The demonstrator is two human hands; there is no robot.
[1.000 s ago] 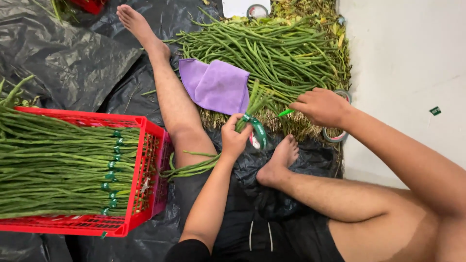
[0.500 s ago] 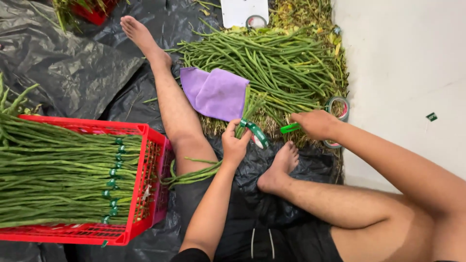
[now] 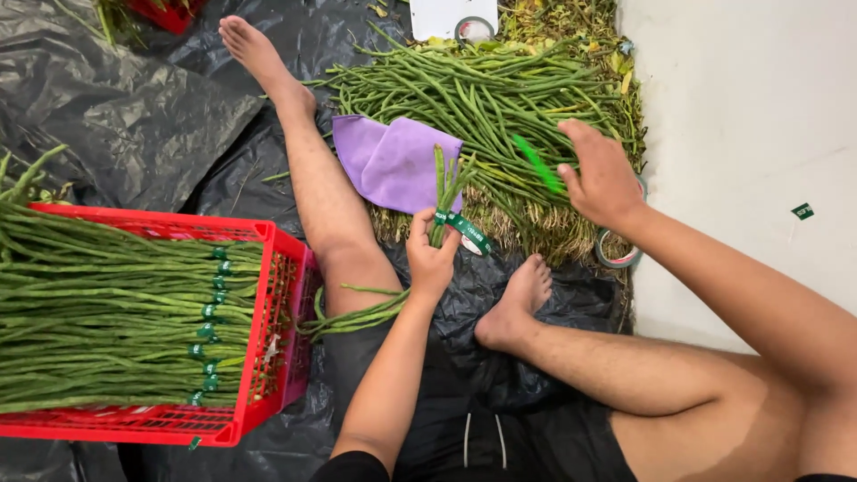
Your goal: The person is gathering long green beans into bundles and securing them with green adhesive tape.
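Note:
My left hand grips a small bundle of long green beans just below a band of green tape; the bundle's tails trail down over my left thigh. My right hand hovers over the loose heap of long beans, with a short strip of green tape at its fingertips. A purple cloth lies on the heap just left of the bundle.
A red plastic crate at the left holds several taped bean bundles. Black plastic sheeting covers the floor. A tape roll lies under my right wrist, another tape roll sits at the top. A pale floor runs along the right.
My left hand has tilted the taped bundle upright. My right hand has risen from beside the bundle to over the bean heap, carrying a tape strip.

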